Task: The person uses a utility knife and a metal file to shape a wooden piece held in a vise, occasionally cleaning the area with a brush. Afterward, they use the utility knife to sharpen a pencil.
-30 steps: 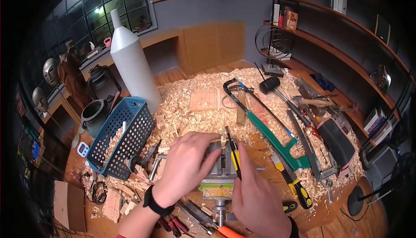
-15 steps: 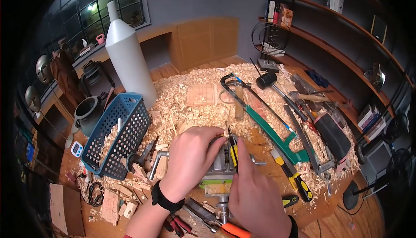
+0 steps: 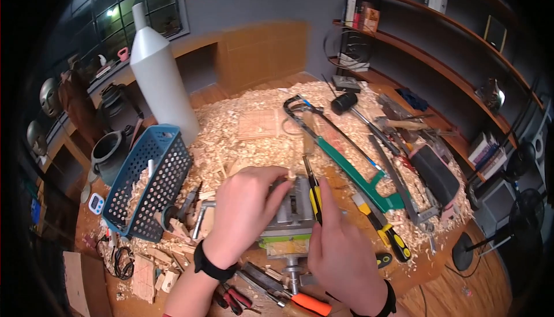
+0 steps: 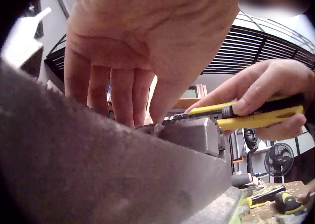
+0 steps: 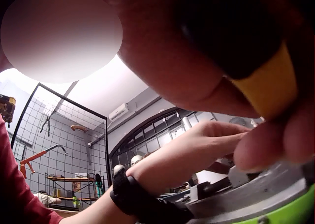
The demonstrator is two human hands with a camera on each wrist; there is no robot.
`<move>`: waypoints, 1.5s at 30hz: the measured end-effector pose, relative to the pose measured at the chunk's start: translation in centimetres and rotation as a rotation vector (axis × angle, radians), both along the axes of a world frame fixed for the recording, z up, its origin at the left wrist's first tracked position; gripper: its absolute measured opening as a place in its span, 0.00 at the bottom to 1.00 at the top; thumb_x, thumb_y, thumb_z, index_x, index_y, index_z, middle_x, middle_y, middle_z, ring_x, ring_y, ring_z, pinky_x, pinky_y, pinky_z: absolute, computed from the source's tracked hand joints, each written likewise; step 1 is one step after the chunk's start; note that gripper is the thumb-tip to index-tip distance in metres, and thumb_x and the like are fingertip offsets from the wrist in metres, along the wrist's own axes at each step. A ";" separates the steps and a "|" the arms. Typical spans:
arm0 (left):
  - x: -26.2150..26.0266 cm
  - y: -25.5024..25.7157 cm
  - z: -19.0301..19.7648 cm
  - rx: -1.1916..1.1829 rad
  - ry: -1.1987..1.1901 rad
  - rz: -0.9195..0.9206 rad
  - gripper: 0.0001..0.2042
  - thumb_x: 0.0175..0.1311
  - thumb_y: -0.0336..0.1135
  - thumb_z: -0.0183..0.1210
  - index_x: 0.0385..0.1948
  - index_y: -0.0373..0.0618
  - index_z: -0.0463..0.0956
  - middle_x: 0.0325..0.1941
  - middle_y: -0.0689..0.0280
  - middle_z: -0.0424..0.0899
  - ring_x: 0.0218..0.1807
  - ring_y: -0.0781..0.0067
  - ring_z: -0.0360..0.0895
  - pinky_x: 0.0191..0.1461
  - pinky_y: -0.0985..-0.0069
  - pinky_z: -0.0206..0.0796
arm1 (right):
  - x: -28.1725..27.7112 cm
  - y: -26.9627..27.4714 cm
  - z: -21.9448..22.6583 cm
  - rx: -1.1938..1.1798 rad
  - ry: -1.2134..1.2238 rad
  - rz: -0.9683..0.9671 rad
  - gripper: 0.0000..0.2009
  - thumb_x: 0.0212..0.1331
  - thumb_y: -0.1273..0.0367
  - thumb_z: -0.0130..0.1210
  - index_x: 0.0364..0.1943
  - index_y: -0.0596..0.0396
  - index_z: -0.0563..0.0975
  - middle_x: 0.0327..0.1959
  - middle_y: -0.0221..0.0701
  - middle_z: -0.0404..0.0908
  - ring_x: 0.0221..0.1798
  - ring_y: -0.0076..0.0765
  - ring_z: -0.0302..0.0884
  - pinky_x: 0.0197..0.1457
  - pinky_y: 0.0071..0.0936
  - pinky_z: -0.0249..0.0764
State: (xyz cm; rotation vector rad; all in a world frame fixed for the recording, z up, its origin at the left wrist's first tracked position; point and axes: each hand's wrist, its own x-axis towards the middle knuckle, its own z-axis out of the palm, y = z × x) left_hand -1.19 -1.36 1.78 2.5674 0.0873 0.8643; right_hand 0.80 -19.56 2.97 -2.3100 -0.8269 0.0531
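Observation:
Over the vise (image 3: 295,204), my left hand (image 3: 245,204) pinches a small pale piece of wood (image 3: 291,174) between thumb and forefinger, most of it hidden by the fingers. My right hand (image 3: 346,259) grips a yellow-and-black utility knife (image 3: 315,198), forefinger stretched along its handle. Its dark blade (image 3: 307,167) points away from me, just right of the wood. In the left wrist view the knife (image 4: 266,121) lies low across the grey vise jaw, while the left fingers (image 4: 123,93) reach down behind the jaw.
Wood shavings (image 3: 219,120) cover much of the table. To the right lie a green hacksaw (image 3: 358,172), a black mallet (image 3: 344,103) and a yellow-and-black brush (image 3: 381,224). A blue basket (image 3: 147,178) stands left. Chisels and an orange handle (image 3: 310,304) lie near the front.
The blade met the wood half a second ago and now stands apart, to its right. The wood stands less tall above the left fingertips. The head view has turned slightly right.

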 end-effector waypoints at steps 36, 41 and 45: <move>-5.3 -7.1 0.5 0.481 0.008 -0.112 0.13 0.59 0.37 0.62 0.46 0.51 0.85 0.63 0.62 0.81 0.74 0.55 0.66 0.80 0.43 0.44 | -1.7 -15.5 -3.9 0.959 0.627 0.139 0.32 0.78 0.58 0.43 0.79 0.59 0.50 0.72 0.45 0.72 0.70 0.41 0.73 0.78 0.42 0.59; -10.7 -2.9 1.6 0.324 0.013 0.059 0.07 0.60 0.29 0.61 0.37 0.44 0.84 0.58 0.60 0.82 0.69 0.51 0.71 0.72 0.50 0.58 | 2.0 -20.0 -7.4 0.071 -0.453 -0.308 0.18 0.58 0.73 0.61 0.53 0.61 0.80 0.47 0.44 0.84 0.53 0.53 0.79 0.58 0.43 0.73; -13.5 -1.6 1.8 0.274 0.018 0.120 0.08 0.59 0.27 0.61 0.40 0.43 0.83 0.57 0.57 0.81 0.66 0.49 0.72 0.66 0.55 0.66 | 4.2 -17.8 -9.4 -0.073 -0.352 -0.235 0.14 0.57 0.69 0.65 0.45 0.60 0.80 0.43 0.43 0.83 0.49 0.52 0.81 0.51 0.42 0.77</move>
